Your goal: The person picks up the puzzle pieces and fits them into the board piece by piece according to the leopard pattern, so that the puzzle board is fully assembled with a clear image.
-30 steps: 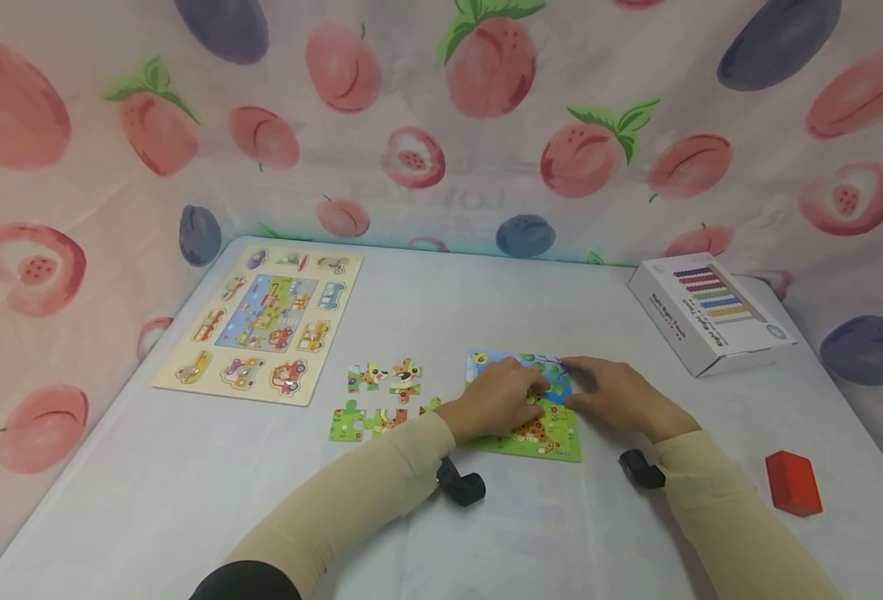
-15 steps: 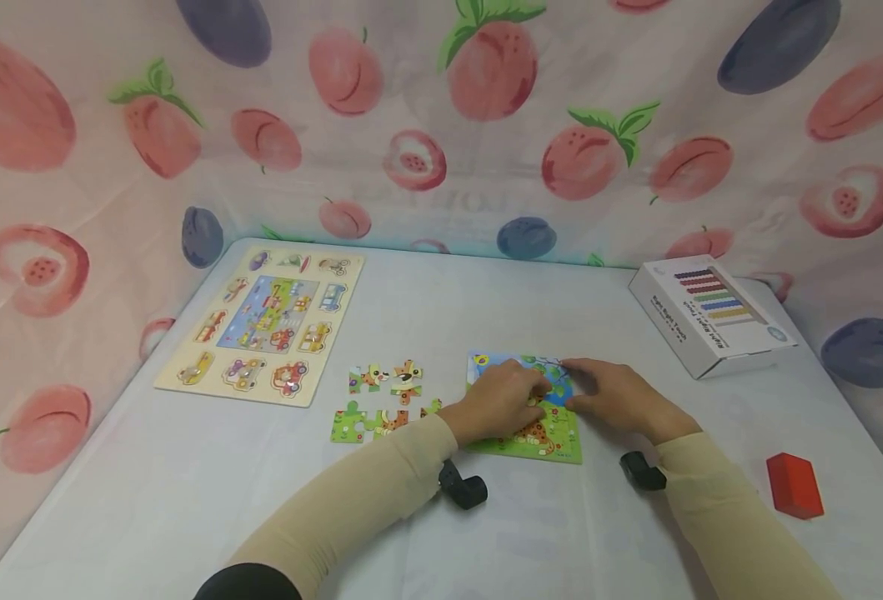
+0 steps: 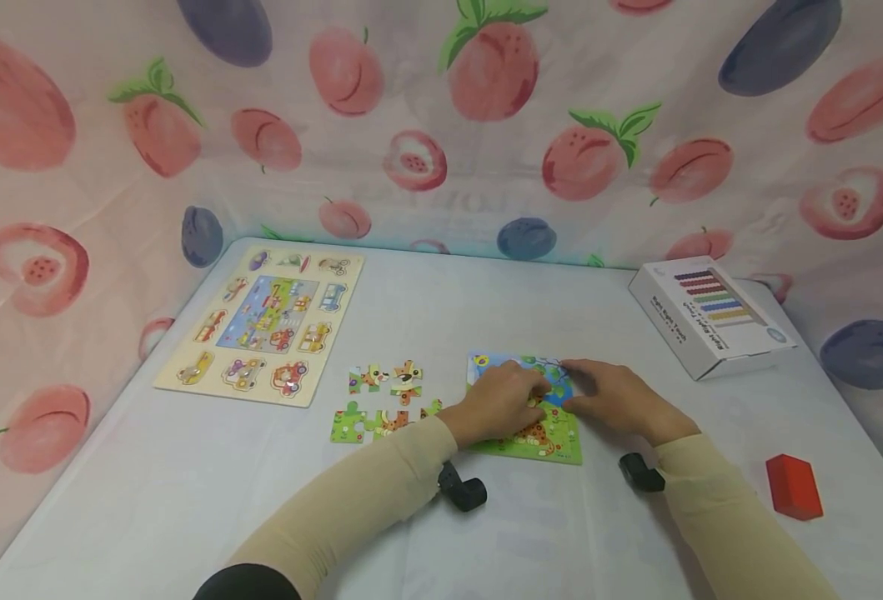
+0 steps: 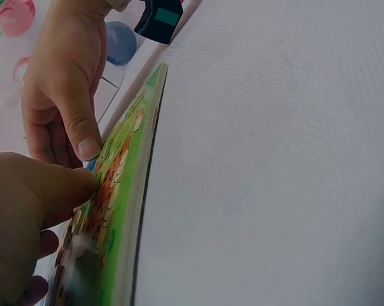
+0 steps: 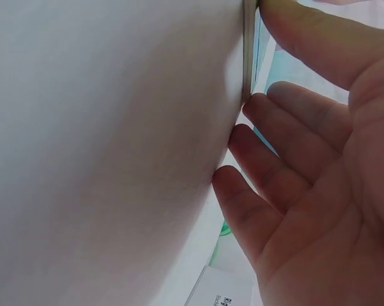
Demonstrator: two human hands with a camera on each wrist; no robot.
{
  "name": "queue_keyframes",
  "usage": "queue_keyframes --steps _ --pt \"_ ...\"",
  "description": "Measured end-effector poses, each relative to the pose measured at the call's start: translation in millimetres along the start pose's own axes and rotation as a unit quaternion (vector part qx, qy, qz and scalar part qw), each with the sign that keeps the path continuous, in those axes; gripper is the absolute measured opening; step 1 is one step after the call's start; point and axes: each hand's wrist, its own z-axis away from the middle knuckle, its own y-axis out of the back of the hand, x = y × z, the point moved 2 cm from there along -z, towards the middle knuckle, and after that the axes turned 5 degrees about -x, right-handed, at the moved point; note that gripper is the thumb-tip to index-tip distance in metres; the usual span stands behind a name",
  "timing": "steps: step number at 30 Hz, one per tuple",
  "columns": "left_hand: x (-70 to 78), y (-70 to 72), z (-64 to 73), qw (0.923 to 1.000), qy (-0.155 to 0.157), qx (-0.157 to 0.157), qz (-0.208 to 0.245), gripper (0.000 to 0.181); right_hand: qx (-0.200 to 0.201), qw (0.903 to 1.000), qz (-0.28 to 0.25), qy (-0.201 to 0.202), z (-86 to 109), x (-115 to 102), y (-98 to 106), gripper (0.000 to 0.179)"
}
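Peach-printed cloth [image 3: 411, 83] climbs behind a white tabletop [image 3: 441, 308], and from the head view the action is just this side of centre: a jigsaw board [image 3: 557, 453] lying flat, with both hands on it. The left hand [image 3: 497, 402] reaches over its middle, fingers bent down to the picture; the right hand [image 3: 623, 400] has thumb and forefinger set apart along the right edge. Just left sit loose pieces [image 3: 406, 379], partly behind the left forearm. Farther left there's a vehicle puzzle [image 3: 219, 386]; off to the right, a white box [image 3: 674, 327] and a red block [image 3: 794, 487].

Over to the left wrist view — the board runs away edge-on, and the left thumb meets the spotted orange figure. Pinching a piece or only pressing? Can't tell; the fingertips are hidden. The right thumb comes in at the far side.

Now the right wrist view: fingers gently bent and a little spread, thumb and forefinger touching the board's thin edge. Judging by that edge, it's light, stiff stuff, likely to slide on the cloth-like surface — so best steadied by the rim, with pieces pressed flat or lifted by their sides, sparing the slim tabs.
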Motion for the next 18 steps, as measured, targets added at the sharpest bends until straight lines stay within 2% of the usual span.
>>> queue_keyframes --steps 7,14,18 --pt "-2.5 6.1 9.0 0.9996 0.003 0.003 0.027 0.032 -0.001 1.0000 -0.001 0.000 0.5 -2.9 -0.2 0.065" --pt "-17.1 17.9 22.1 0.9980 0.047 0.005 0.042 0.038 0.000 0.9999 0.012 -0.002 0.5 -5.2 0.2 0.063" --pt "-26.4 27.2 32.0 0.9972 0.055 0.014 0.047 0.039 0.003 0.9999 0.011 -0.003 0.4 -5.1 0.4 0.063"
